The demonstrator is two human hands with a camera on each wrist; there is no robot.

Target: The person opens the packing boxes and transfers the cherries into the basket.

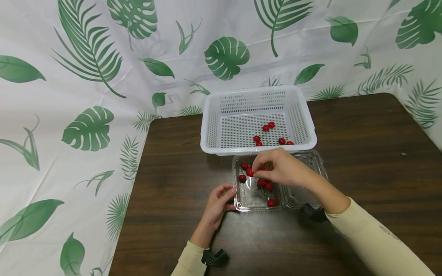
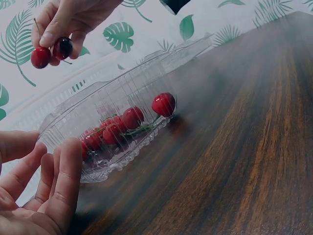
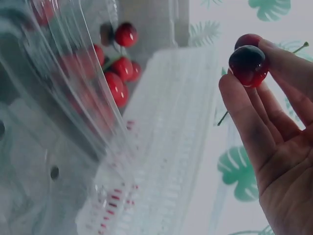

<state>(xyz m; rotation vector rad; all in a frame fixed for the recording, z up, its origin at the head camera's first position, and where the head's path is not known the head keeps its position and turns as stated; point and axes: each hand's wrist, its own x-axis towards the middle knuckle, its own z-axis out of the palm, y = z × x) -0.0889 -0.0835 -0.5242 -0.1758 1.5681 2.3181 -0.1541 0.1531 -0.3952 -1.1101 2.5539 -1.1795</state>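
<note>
Between the right fingertips: two cherries point(image 2: 41, 58) are pinched by the thumb and fingers of the right hand point(image 1: 282, 168), closed to the width of the fruit; the pair is held above the clear container point(image 1: 251, 197), clear of its rim.
At the left fingertips: the container's left side is held by the left hand point(image 1: 216, 205), the thumb set at the rim and the other fingers half bent against the wall; how firmly it is gripped cannot be told.
Below the right fingers: more cherries point(image 1: 261, 183) are gathered inside the container, one of them set apart on the person's side.
Under the right wrist: the open lid point(image 1: 297, 198) is laid on the table point(image 1: 169, 176), just beside the container.
Beyond the right fingers: six cherries point(image 1: 265, 128) are seen in the white basket point(image 1: 224, 150).
Cherry placing: the loading of the container appears to be in hand, with fruit left in the basket.
Lowering: a descent below the rim and a gentle parting of the right fingers seem called for, the container being kept steady by the left.
</note>
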